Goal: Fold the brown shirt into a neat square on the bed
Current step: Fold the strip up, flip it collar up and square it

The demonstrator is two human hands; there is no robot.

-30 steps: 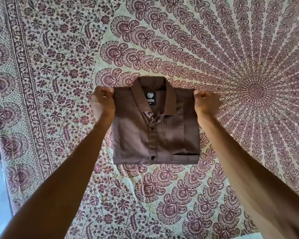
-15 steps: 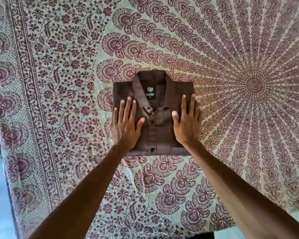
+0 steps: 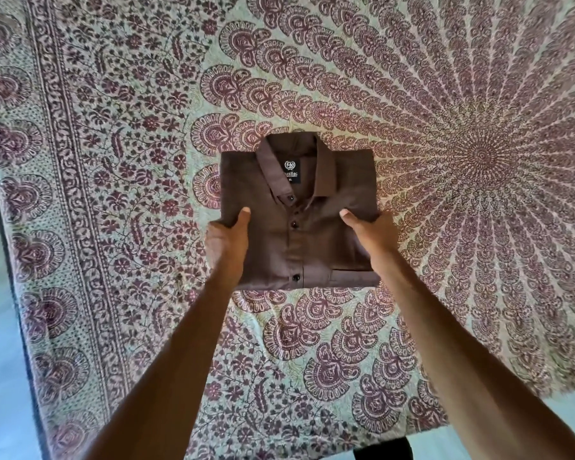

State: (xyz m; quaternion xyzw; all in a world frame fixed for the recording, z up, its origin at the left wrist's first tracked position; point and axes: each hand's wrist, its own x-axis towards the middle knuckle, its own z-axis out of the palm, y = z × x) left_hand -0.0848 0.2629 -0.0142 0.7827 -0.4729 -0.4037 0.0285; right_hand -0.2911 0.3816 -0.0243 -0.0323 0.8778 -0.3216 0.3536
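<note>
You had the folded brown cotton button-up shirt flat on the paisley-print bedspread, left hand & right hand pinching its side edges, thumbs on top, other fingers hidden under, prob. to square or lift it w/o undoing folds.

Only the person's two forearms and hands were in view, entering from the bottom edge of the picture. Both arms were bare along the whole visible length: no sleeve, cuff or fabric showed anywhere on them. The left hand wore no glove, ring or bracelet, and its wrist carried no watch or band. The right hand was likewise bare, with nothing on its wrist. Each thumb showed a short, plain nail without polish. The fingers of both hands were hidden from the camera, so whether they carried anything could not be told. The forearms looked slender, widening toward the bottom edge.
</note>
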